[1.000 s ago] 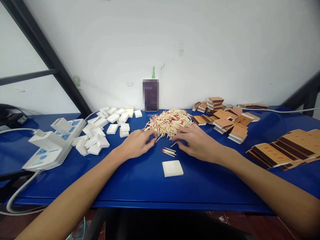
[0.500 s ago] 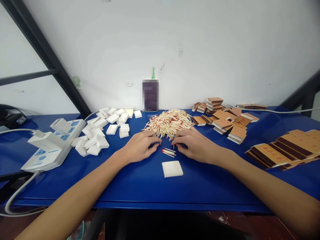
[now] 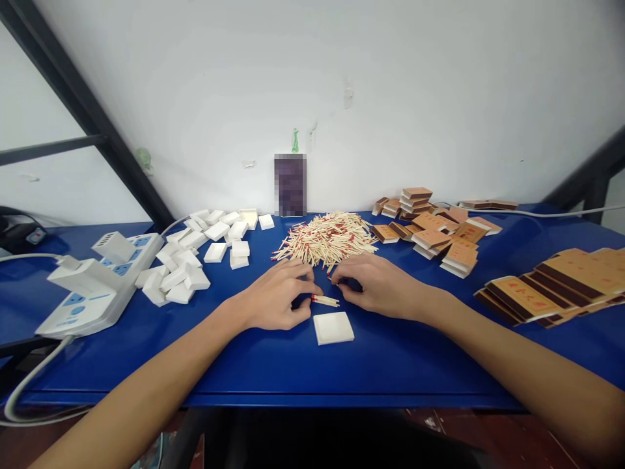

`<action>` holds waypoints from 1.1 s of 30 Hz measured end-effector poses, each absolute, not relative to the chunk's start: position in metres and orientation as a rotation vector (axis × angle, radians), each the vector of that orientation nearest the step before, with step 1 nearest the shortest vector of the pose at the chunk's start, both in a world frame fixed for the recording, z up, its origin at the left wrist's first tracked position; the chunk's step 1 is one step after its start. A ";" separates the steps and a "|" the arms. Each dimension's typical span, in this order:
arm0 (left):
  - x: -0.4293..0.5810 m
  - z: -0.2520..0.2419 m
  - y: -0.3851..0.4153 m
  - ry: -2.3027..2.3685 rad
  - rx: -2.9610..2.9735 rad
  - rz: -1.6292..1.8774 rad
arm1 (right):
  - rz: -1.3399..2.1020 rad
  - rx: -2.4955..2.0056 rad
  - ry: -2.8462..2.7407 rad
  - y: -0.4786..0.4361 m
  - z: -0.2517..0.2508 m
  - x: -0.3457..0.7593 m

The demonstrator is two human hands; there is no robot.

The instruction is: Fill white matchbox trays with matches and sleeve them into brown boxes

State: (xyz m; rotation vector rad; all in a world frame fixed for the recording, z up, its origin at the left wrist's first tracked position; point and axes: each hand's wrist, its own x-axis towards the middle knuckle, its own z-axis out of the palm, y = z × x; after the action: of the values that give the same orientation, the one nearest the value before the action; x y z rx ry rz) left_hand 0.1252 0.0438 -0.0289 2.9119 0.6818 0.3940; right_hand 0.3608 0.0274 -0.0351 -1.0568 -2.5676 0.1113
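Observation:
My left hand [image 3: 280, 294] is low over the blue table, its thumb and index finger closed about the red heads of a few matches [image 3: 327, 301]. Those matches lie side by side, sticks pointing right. My right hand [image 3: 368, 280] is in a pinch just in front of the match pile [image 3: 325, 238]; a red tip shows at its fingertips, the rest of that match being hidden. Nearer to me than both hands lies a white matchbox tray [image 3: 334, 327], flat on the table.
White inner trays [image 3: 180, 264] are heaped on the left beside a power strip [image 3: 105, 286] with plugged-in chargers. Brown matchbox sleeves [image 3: 434, 231] lie scattered at the back right, and more sleeves [image 3: 527, 299] lean in a row at the right. A pixelated dark panel [image 3: 290, 185] stands against the wall.
My left hand has come down and nearer to me, onto the heads of the loose matches. My right hand has shifted slightly left and away from me. The view has moved a little.

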 end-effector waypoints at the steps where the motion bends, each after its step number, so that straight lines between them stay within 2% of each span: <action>1: 0.125 -0.028 0.043 0.679 2.906 0.397 | 0.114 -1.064 -2.566 0.028 -0.036 0.361; 13: 0.124 -0.033 0.053 0.841 2.936 0.539 | 0.156 -1.056 -2.533 0.029 -0.044 0.353; 21: 0.122 -0.031 0.054 0.773 2.989 0.438 | -0.158 -1.146 -2.492 0.043 -0.045 0.365; 33: 0.125 -0.030 0.052 0.756 2.973 0.448 | -0.236 -1.176 -2.588 0.046 -0.044 0.363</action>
State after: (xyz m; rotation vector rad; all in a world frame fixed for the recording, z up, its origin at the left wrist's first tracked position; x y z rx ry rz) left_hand 0.1246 0.0517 -0.0301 2.9727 0.7562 0.4475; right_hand 0.3629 0.0455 -0.0438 -1.1756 -2.5877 -0.2361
